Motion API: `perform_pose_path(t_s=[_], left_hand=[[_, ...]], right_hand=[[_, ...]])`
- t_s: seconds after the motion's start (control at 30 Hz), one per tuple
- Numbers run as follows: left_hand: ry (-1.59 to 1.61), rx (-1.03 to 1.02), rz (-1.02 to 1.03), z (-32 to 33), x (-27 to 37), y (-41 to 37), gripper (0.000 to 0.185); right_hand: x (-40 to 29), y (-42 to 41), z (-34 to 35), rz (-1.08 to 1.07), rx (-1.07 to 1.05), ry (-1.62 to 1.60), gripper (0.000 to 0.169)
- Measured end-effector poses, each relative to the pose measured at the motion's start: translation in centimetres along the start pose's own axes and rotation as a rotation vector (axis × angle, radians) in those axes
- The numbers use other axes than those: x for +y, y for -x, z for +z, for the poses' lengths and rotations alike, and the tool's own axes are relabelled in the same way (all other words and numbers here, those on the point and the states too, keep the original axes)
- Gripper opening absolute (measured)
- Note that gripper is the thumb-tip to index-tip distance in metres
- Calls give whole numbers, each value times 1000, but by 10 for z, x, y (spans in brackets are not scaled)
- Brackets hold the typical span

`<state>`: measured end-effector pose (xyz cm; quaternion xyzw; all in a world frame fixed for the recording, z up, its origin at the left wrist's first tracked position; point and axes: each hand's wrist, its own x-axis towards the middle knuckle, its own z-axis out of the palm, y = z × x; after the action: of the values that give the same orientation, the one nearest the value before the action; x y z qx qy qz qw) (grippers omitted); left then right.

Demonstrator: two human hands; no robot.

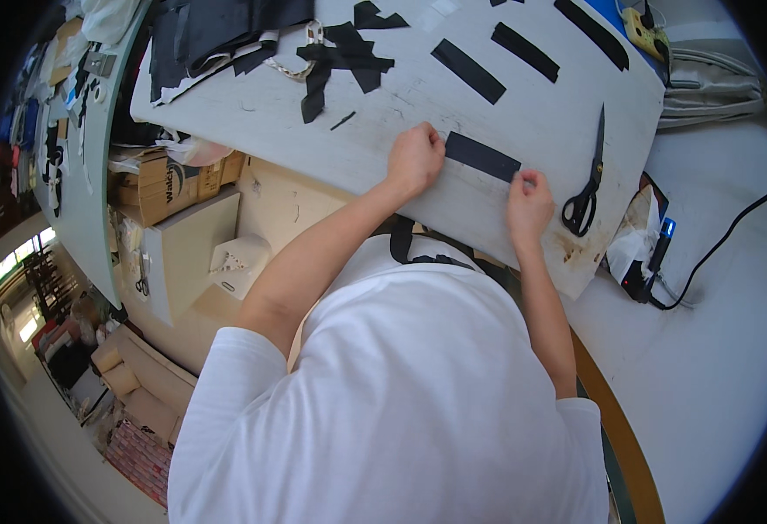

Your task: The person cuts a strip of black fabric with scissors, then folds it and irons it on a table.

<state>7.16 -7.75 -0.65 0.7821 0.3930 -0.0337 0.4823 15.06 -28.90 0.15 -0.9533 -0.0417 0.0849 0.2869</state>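
A black rectangular strip of fabric [483, 157] lies slantwise near the front edge of the white-topped table. My left hand [417, 157] is at its left end, fingers curled, and my right hand [531, 200] pinches its right end between thumb and fingertips. Whether the left fingertips grip the strip or only rest beside it is hard to tell. Black-handled fabric scissors [586, 187] lie to the right of my right hand, blades pointing away from me. Farther back lie two more black strips [468, 71] [525, 52] and a longer one with a rounded end [593, 33].
Black offcuts [347, 57] and folded dark fabric [226, 39] lie at the table's back left. A power strip [645, 31] sits at the back right. A black corded tool [648, 268] stands past the table's right edge. Below left are a cardboard box [170, 187] and a cabinet [193, 249].
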Motion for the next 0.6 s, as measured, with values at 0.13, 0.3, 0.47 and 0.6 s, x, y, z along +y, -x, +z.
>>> perform_pose_path(t_s=[0.13, 0.3, 0.47, 0.6], left_hand=[[-385, 304, 250, -47, -19, -5, 22], [-714, 429, 473, -88, -36, -44, 10], [-690, 388, 571, -88, -36, -50, 6], [-456, 300, 535, -75, -11, 12, 7]], right_hand=[[4, 3, -9, -26, 33, -88, 17], [-14, 18, -5, 45, -232, -295, 15], [-66, 33, 9, 207, -637, -600, 22], [-115, 31, 18, 516, -941, -945, 34]])
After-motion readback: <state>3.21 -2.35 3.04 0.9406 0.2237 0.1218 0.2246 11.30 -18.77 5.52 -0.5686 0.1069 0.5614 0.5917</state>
